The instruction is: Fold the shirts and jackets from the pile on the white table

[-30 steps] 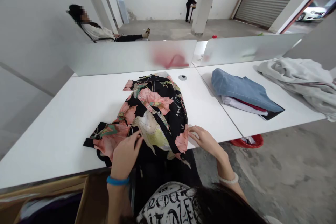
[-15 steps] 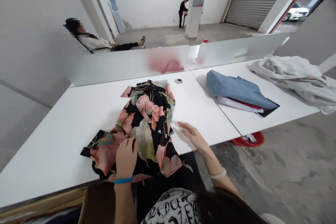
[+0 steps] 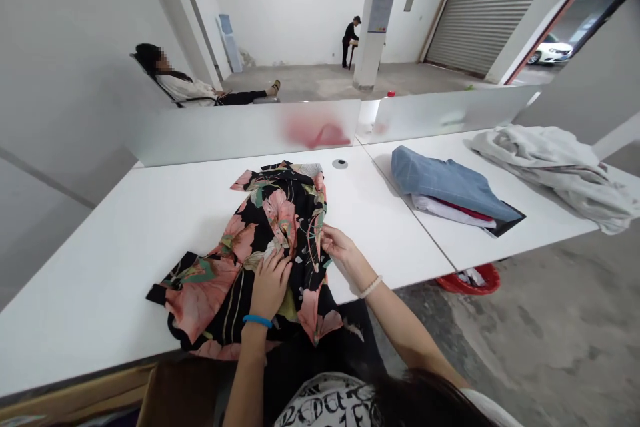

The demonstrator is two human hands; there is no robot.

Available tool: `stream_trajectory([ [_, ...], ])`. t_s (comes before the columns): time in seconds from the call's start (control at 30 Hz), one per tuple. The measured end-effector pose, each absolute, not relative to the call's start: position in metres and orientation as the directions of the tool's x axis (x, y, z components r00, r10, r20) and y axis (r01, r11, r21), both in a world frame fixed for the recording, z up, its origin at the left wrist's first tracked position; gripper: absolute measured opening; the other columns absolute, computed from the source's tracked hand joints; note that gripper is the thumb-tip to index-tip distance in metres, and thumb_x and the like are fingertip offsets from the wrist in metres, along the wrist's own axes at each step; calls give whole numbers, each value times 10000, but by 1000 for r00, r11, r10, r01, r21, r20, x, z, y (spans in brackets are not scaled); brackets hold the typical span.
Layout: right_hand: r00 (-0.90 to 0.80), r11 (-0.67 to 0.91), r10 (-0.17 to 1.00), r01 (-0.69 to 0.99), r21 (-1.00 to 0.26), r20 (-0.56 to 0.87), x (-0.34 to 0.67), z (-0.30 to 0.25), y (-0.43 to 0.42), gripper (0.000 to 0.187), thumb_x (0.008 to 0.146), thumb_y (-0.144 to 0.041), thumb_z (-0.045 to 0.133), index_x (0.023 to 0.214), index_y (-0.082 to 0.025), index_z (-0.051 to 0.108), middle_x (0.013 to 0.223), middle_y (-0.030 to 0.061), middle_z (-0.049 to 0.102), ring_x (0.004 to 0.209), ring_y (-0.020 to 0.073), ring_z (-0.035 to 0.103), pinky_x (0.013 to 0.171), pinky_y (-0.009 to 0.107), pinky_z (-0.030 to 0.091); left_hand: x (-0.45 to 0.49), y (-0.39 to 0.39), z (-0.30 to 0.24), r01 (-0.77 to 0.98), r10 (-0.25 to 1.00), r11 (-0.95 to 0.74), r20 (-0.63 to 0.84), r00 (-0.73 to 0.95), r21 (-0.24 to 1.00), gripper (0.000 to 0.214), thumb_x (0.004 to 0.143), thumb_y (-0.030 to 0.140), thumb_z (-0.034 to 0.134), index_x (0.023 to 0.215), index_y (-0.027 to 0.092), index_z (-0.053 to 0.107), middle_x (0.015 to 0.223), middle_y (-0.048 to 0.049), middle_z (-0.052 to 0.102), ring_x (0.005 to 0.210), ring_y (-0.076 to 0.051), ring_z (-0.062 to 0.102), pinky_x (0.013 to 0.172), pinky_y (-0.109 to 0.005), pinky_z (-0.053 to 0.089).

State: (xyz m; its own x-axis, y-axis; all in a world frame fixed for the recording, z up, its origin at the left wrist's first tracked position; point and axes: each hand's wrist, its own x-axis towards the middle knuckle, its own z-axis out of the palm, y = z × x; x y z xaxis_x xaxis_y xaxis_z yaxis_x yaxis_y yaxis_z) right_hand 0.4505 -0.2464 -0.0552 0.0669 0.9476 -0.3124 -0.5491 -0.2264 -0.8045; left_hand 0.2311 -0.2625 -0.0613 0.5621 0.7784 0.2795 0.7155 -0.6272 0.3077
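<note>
A black garment with pink and green flowers [image 3: 250, 240] lies crumpled on the white table [image 3: 100, 240] in front of me, its lower edge hanging over the near side. My left hand [image 3: 270, 283], with a blue wristband, rests flat on the middle of the garment, fingers stretched forward. My right hand [image 3: 337, 243], with a pale bead bracelet, touches the garment's right edge, and its fingers seem to pinch the cloth there.
A folded blue garment [image 3: 445, 183] tops a small stack on the adjoining table. A grey-white heap of cloth [image 3: 555, 163] lies further right. A red basket [image 3: 470, 277] sits on the floor below. Low partitions [image 3: 235, 130] line the far edge. One person reclines and another stands beyond.
The garment's right side has been folded in toward the middle. My right hand moved left onto its edge and my left hand slid forward onto the cloth.
</note>
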Motion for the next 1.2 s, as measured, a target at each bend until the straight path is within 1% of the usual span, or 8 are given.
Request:
stream_trajectory([
  [0.23,-2,-304,946,-337,-891,-323,448,-48,-235,129,591,-94,551,572,-187,464,408,-84,405,348,48,333,348,157,278,210,-280,-45,743,826,-546,400,398,388,377,929,344,360,787,186,671,823,-65,692,837,-204,605,897,-396,442],
  [0.4,152,-86,982,-186,-979,-115,445,-38,-253,108,562,-120,571,660,-162,586,621,-30,622,610,116,538,600,222,451,218,-239,-29,757,794,-576,431,429,309,375,932,312,333,1082,158,641,1095,-101,661,1067,-233,547,964,-390,406],
  [0.53,312,66,950,-194,-979,2,467,-24,-282,247,665,-269,623,889,-167,643,876,29,684,805,174,591,744,283,460,232,-194,-33,792,801,-585,275,531,176,390,912,233,329,1177,177,609,1272,-104,582,1253,-256,433,1075,-488,291],
  [0.63,535,113,844,-196,-974,-10,504,-11,-325,247,690,-364,677,840,-180,609,797,0,647,706,147,559,640,248,435,238,-177,-46,813,818,-574,114,564,94,395,883,195,361,1188,197,612,1342,-97,532,1293,-306,385,1067,-595,240],
  [0.77,765,40,628,148,-988,140,549,0,-408,462,699,-444,690,535,-206,329,484,-83,325,472,77,313,461,211,271,238,-171,-62,817,809,-574,192,556,57,379,879,259,408,1191,207,617,1396,-97,476,1319,-342,336,1042,-590,288],
  [0.87,663,-196,737,399,-896,135,559,9,-451,486,746,-530,612,513,-211,328,465,-64,318,450,91,323,445,226,270,240,-172,-66,793,772,-609,257,582,31,363,875,301,435,1168,223,635,1406,-91,465,1337,-356,306,1040,-589,291],
  [0.97,571,-272,809,579,-769,144,550,23,-449,374,783,-546,547,640,-201,529,591,4,552,543,152,512,513,251,394,250,-181,-63,777,755,-630,233,612,2,353,866,283,456,1160,219,642,1411,-88,461,1326,-369,326,1052,-622,246],
  [1.2,19,135,970,786,-603,242,495,17,-313,268,913,-324,439,1081,-209,613,1101,85,645,1045,216,585,921,382,447,276,-234,-69,711,704,-697,276,654,94,418,915,246,367,1290,187,541,1443,-90,417,1335,-310,349,1088,-540,277],
])
